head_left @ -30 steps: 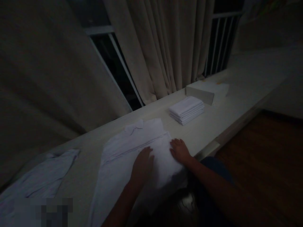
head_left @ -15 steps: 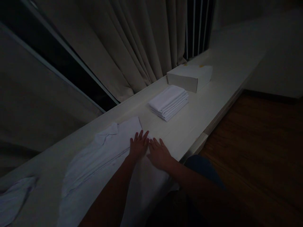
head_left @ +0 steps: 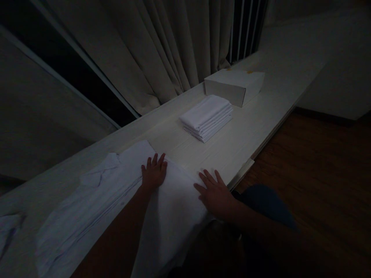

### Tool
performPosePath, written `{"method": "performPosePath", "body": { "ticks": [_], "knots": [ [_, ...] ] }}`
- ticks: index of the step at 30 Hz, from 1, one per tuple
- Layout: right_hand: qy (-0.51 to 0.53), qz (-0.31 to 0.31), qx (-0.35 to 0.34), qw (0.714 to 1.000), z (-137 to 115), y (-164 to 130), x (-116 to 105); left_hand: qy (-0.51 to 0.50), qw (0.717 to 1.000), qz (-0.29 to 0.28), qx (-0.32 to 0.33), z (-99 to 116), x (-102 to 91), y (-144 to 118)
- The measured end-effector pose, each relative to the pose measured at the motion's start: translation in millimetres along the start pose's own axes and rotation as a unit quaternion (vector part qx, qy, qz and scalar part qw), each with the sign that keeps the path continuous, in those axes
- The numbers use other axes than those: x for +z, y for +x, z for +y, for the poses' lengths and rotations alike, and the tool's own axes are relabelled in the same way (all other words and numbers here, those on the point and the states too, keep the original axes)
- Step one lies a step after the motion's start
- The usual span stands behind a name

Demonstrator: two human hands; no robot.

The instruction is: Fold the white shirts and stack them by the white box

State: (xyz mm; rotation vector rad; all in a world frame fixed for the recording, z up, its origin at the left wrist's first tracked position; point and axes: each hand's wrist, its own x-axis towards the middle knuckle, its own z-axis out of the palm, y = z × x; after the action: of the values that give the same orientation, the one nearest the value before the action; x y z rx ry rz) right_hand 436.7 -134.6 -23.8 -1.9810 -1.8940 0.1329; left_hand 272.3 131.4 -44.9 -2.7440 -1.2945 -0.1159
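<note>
A white collared shirt lies spread on the long pale counter, its collar toward the window side and part of it hanging over the front edge. My left hand rests flat on the shirt near its far edge, fingers spread. Farther right, my right hand is open with its fingers apart, at the shirt's right edge beside the counter's front. Whether its palm presses on cloth or on the counter is hard to tell in the dim light.
A stack of folded white cloth sits beyond my hands, with a white box behind it. At the far left lies another white cloth piece. Curtains hang along the counter's back; wooden floor is at the right.
My hands have moved apart from being side by side: the left to the left, the right to the right along the shirt's edge. The view has shifted slightly, and the shirt appears farther left.
</note>
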Motion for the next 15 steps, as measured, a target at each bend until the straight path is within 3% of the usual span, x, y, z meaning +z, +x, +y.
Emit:
{"method": "performPosePath", "body": {
  "ticks": [5, 8, 11, 13, 14, 15],
  "knots": [
    [0.044, 0.03, 0.137, 0.989, -0.1, -32.9, -7.0, -0.043, 0.999, 0.028, -0.016, 10.1, -15.9, -2.7],
    [0.114, 0.059, 0.235, 0.964, -1.5, -51.5, -2.4, -0.128, 0.986, 0.096, -0.037, 29.7, -45.6, -44.5],
    [0.194, 0.06, 0.301, 0.932, 1.8, -66.4, 6.7, -0.24, 0.95, 0.172, -0.1, 41.1, -69.5, -145.4],
    [0.247, 0.038, 0.324, 0.912, 6.2, -71.2, 14.7, -0.278, 0.913, 0.171, -0.246, 34.7, -72.6, -233.6],
    [0.272, 0.021, 0.334, 0.902, 8.5, -71.8, 18.7, -0.293, 0.881, 0.154, -0.337, 27.1, -70.4, -277.7],
    [0.294, -0.001, 0.341, 0.893, 10.4, -71.6, 22.2, -0.313, 0.832, 0.157, -0.431, 17.3, -66.3, -318.9]
  ]
}}
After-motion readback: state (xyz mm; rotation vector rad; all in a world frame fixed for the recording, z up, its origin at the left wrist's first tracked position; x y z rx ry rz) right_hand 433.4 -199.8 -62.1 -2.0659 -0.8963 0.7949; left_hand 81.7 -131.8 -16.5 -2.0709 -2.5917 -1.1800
